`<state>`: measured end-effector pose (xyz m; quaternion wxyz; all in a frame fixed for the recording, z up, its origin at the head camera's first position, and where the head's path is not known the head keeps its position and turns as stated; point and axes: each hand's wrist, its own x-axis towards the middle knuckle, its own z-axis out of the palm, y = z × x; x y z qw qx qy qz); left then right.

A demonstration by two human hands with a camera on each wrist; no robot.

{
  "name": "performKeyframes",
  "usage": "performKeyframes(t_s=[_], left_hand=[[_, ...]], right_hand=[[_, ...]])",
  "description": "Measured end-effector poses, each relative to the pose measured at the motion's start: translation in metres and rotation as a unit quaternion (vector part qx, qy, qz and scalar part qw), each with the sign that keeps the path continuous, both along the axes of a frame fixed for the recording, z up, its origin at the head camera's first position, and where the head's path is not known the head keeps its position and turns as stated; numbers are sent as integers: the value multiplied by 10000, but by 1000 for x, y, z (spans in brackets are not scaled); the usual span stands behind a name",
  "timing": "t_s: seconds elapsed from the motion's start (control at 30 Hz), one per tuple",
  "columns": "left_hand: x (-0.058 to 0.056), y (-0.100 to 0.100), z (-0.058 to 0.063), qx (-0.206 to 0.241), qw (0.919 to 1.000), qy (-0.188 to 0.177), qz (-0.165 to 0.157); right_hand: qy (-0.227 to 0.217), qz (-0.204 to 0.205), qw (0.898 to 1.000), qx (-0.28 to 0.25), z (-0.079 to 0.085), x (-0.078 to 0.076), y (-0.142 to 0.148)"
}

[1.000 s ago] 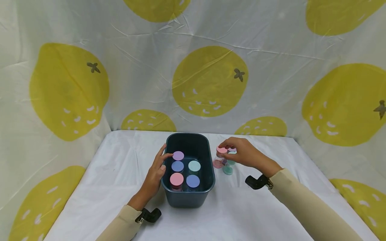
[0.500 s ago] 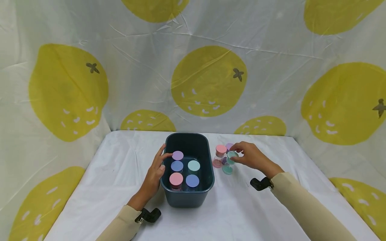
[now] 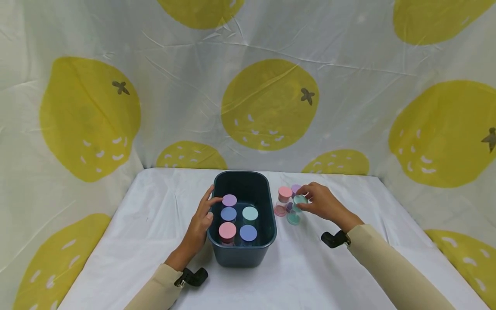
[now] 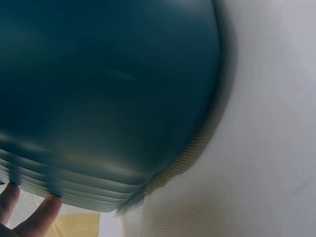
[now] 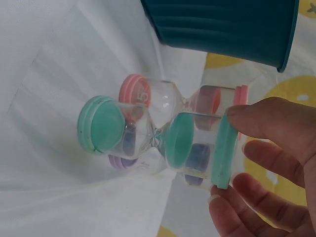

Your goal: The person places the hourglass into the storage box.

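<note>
Pinching the cap of a mint hourglass (image 5: 178,140), the right hand (image 3: 322,200) has its thumb at one edge and fingertips at the other, opened no wider than the cap. That hourglass is on the right side of the dark teal bin (image 3: 245,254), roughly upright over the white-clothed counter (image 3: 306,275) (whether its base touches the cloth, I cannot tell). A pink hourglass (image 3: 284,193) stands just to its left and a purple hourglass (image 3: 296,188) behind, partly hidden by the fingers.

The left hand (image 3: 199,226) rests at the bin's left wall, fingers spread and fairly straight, one reaching over the rim near a purple lid (image 3: 229,200); it lifts nothing. Inside the bin, that lid heads a left-hand row with a blue lid (image 3: 228,214) and a pink lid (image 3: 227,230) nearer the person; beside them are a pale mint lid (image 3: 250,213) and, nearer, a second blue lid (image 3: 248,233). A lemon-printed curtain (image 3: 186,107) hangs behind.
</note>
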<state>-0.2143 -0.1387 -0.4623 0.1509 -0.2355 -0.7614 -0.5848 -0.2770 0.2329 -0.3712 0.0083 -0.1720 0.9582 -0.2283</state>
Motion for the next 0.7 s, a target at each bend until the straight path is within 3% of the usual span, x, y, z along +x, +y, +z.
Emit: performKeyframes(t_s=[0.4,0.53,0.7], left_hand=[[2,2,-3,-7,10000,-68,19],[1,1,-2,-21,10000,-36,21],[-2,0,-1,11,10000,-8,-5]], right_hand=[[300,209,9992,136,5,7,10],[529,286,9982,86,20,8,9],[1098,538,9925,4,52,11,-2]])
